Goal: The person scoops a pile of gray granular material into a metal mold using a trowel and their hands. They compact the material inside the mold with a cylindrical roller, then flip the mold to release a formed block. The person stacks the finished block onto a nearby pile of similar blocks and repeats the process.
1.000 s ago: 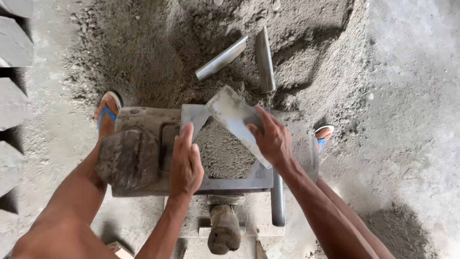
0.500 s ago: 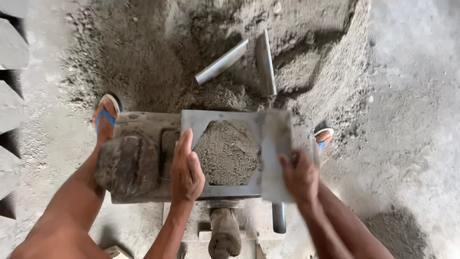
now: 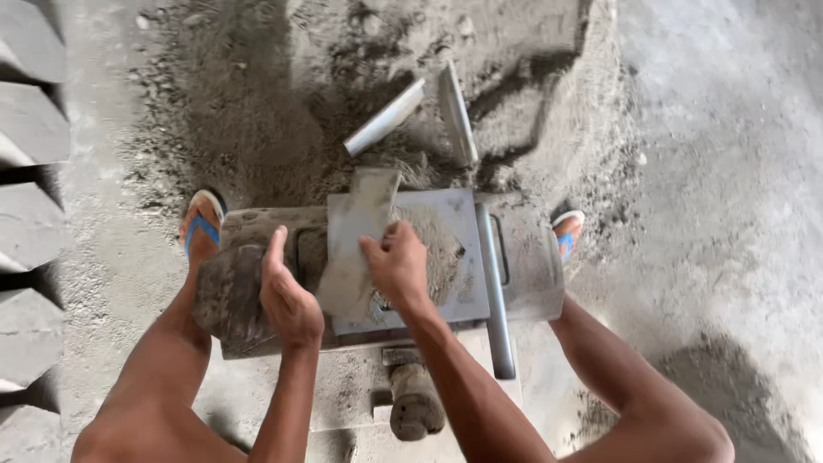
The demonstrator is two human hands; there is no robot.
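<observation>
A grey metal block mould (image 3: 467,219) stands between my knees, filled with a damp sand mix (image 3: 439,253). My right hand (image 3: 399,267) grips a flat grey metal plate (image 3: 358,225) and holds it tilted over the left part of the mould, its lower edge in the mix. My left hand (image 3: 289,300) rests open against the mould's left edge, beside a mix-crusted part of the machine (image 3: 230,291), and holds nothing.
A shovel with a pale handle (image 3: 386,116) and blade (image 3: 457,111) lies in the sand pile (image 3: 283,103) behind the mould. My feet in blue sandals (image 3: 201,230) (image 3: 566,236) flank the machine. Grey blocks (image 3: 30,137) line the left edge. A crusted lever (image 3: 414,403) sticks out below.
My right hand has carried the plate from the mould's right edge across to its left side. The left hand has stayed on the left edge.
</observation>
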